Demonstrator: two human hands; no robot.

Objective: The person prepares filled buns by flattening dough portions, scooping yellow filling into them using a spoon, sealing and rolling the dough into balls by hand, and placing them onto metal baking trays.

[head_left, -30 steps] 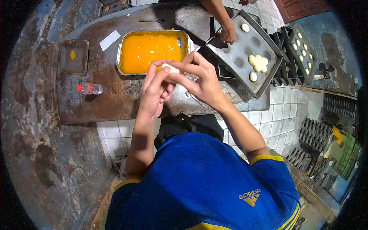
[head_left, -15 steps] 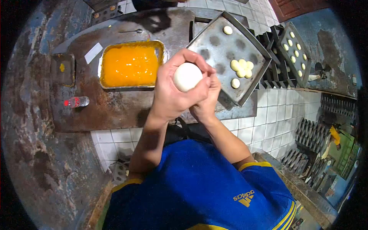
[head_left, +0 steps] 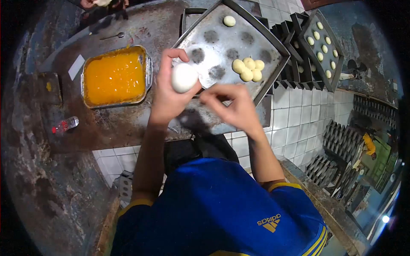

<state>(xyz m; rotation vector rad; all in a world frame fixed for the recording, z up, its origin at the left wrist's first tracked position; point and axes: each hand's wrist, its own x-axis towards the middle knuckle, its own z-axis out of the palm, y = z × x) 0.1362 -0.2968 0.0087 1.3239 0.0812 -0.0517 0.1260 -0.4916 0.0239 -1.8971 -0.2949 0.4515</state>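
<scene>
My left hand (head_left: 164,96) is wrapped round a smooth white ball of dough (head_left: 184,78), which bulges out between thumb and forefinger. Just to its right, my right hand (head_left: 232,106) is closed with the thumb and fingertips brought together; whatever they may hold is hidden. Behind both hands a dark metal baking tray (head_left: 232,40) lies at an angle on the table. On it sit several small pale dough balls (head_left: 247,69) in a touching cluster, and a single dough ball (head_left: 229,21) near the far corner.
A foil-lined pan of orange-yellow filling (head_left: 115,79) stands left of my hands. Around it are a spoon (head_left: 113,36), a white card (head_left: 77,67), a small bottle (head_left: 65,124) and a small dark tray (head_left: 49,87). Another tray of dough balls (head_left: 320,55) rests on stacked tins at right. Another person's hands (head_left: 102,3) show at top left.
My hands have come apart; the left keeps the white dough while the right has moved away to the right. The view has shifted. A separate ball below the cluster no longer shows.
</scene>
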